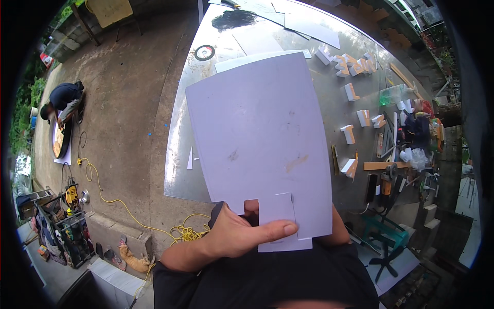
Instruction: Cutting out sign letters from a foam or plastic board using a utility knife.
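A large white flat sheet [257, 134], smudged with a few marks, is tilted up in front of me over the metal table. My left hand [242, 234] grips its lower edge, thumb lying across a smaller white strip [278, 211] set at that edge. Beside the strip, a square notch shows fingertips [251, 207] behind the sheet; whose hand they belong to I cannot tell. Only my right forearm [339, 226] shows past the sheet's lower right edge. The sheet hides my right hand and its fingers.
The metal table [177, 154] holds several white-and-orange block letters [350, 134], a tape roll [205, 52], dark tangled strands [234, 19] and a clear green bottle [393, 95]. Tools crowd its right side. A yellow cord [118, 206] crosses the floor at left, where another person [67, 98] bends over.
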A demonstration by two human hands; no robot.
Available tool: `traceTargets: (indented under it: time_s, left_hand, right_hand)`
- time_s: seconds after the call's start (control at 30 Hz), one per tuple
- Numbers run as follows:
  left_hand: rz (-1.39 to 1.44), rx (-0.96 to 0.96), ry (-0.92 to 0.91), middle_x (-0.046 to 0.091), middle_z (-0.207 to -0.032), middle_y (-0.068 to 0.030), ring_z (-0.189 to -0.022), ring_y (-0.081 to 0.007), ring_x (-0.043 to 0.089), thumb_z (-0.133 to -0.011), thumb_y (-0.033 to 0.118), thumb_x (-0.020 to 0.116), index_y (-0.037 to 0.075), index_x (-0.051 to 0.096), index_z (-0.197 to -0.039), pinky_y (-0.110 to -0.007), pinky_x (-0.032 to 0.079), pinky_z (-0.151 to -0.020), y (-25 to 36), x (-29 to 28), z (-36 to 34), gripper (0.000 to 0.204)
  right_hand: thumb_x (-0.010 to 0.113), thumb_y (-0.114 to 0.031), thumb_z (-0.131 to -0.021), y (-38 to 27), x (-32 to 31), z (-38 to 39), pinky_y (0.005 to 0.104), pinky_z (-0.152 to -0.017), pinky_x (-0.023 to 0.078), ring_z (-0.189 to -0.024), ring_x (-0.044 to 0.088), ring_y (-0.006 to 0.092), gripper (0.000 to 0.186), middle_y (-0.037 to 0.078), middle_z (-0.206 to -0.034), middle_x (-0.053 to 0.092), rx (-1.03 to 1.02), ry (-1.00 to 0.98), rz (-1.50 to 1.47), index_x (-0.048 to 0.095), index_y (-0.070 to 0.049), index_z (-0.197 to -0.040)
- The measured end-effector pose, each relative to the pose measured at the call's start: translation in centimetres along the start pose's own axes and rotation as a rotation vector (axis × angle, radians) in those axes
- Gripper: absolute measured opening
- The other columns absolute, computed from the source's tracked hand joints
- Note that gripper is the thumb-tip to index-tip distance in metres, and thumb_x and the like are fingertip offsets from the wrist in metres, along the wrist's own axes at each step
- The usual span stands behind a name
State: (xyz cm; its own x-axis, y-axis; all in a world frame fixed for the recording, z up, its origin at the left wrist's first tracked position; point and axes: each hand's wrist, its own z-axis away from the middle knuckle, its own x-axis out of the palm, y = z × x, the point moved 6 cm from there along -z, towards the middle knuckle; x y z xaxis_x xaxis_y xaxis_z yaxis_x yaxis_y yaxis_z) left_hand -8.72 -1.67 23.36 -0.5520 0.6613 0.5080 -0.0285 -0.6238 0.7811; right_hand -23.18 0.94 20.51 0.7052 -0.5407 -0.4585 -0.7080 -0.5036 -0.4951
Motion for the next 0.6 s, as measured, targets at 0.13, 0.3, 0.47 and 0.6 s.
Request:
traceTargets:
  time_s: [0.13, 0.3, 0.47, 0.6]
  left_hand:
    - [-0.025, 0.019, -0.011, 0.072, -0.096, -0.0098, -0.087, -0.015, 0.068, -0.083, 0.012, 0.078, -0.004, 0.067, -0.11, -0.028, 0.055, -0.078, -0.3, 0.2, 0.0, 0.034]
    - [0.057, -0.001, 0.027, 0.072, -0.096, -0.0101, -0.088, -0.0155, 0.068, -0.083, 0.012, 0.078, -0.003, 0.067, -0.111, -0.029, 0.055, -0.078, -0.5, -0.2, -0.1, 0.034]
    - [0.07, -0.009, 0.033, 0.072, -0.097, -0.01, -0.088, -0.0157, 0.068, -0.083, 0.011, 0.079, -0.003, 0.067, -0.11, -0.029, 0.056, -0.079, -0.8, -0.4, -0.1, 0.033]
    - [0.109, 0.017, 0.036, 0.071, -0.097, -0.0094, -0.088, -0.0156, 0.068, -0.083, 0.011, 0.078, -0.003, 0.067, -0.11, -0.029, 0.056, -0.079, -0.8, -0.6, -0.4, 0.032]
  right_hand:
    - [0.069, -0.016, -0.082, 0.1, -0.1, -0.3, 0.0419, -0.07, 0.049, -0.083, 0.062, 0.0313, 0.016, 0.014, -0.094, 0.063, -0.147, 0.098, 0.023, 0.065, -0.001, -0.087]
    - [0.07, -0.017, -0.081, 0.3, 0.2, -0.3, 0.0413, -0.07, 0.049, -0.083, 0.061, 0.0315, 0.016, 0.014, -0.093, 0.063, -0.019, 0.036, -0.027, 0.065, -0.002, -0.086]
    - [0.069, -0.017, -0.081, 0.4, 0.6, 0.1, 0.0408, -0.071, 0.048, -0.083, 0.061, 0.0318, 0.018, 0.015, -0.094, 0.063, -0.024, -0.005, -0.043, 0.065, -0.001, -0.088]
    - [0.068, -0.017, -0.081, 0.6, 0.3, -0.1, 0.0406, -0.071, 0.048, -0.082, 0.06, 0.0313, 0.019, 0.015, -0.096, 0.063, 0.018, 0.006, -0.049, 0.064, -0.001, -0.091]
